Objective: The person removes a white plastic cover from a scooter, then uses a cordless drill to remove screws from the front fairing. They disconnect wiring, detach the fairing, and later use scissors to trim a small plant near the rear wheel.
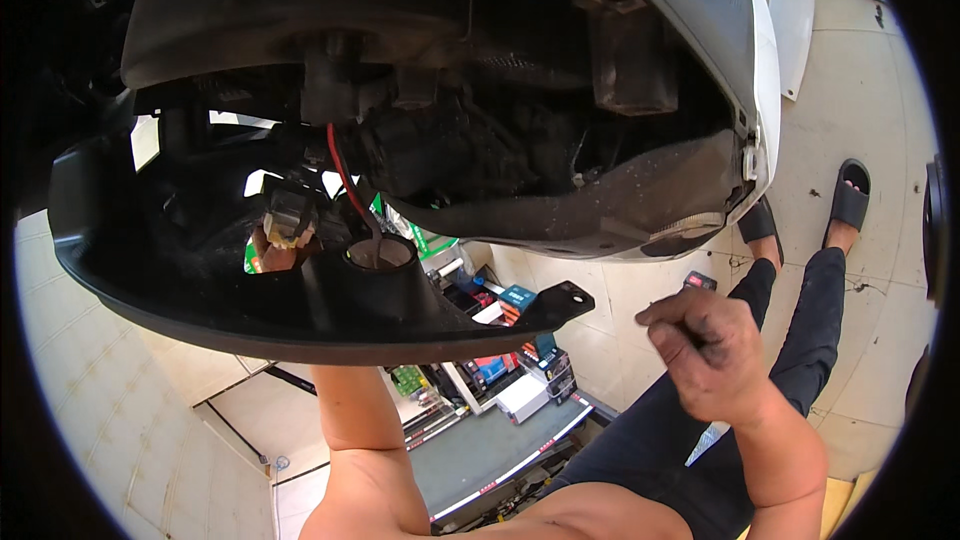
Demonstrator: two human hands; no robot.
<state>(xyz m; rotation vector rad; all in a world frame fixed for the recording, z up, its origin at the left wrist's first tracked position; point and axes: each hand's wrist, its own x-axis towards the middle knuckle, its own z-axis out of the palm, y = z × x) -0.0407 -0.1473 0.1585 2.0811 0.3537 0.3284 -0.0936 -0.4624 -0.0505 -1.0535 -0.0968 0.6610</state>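
On the left, a curved black plastic panel (220, 292) lies between the person and the dark underside of a fairing (290, 0), whose white outer edge (763, 90) runs along the right. The hands are well apart. The left forearm (358, 405) passes beneath the panel, and part of the left hand (278, 258) shows through an opening, its fingers against a clear, squarish plastic piece (289, 218); whether they grip it I cannot tell. Just right of that opening, a red wire (346, 172) comes down from the far side, its darker end reaching into a round socket (398, 253) in the panel. The right hand (715, 352) hangs to the right of the panel's pointed tab (562, 302), fingers curled and thumb near the forefinger; I cannot tell whether anything small is pinched there. Beyond the panel's near edge, a white box (524, 397) sits by a grey mat (480, 470).
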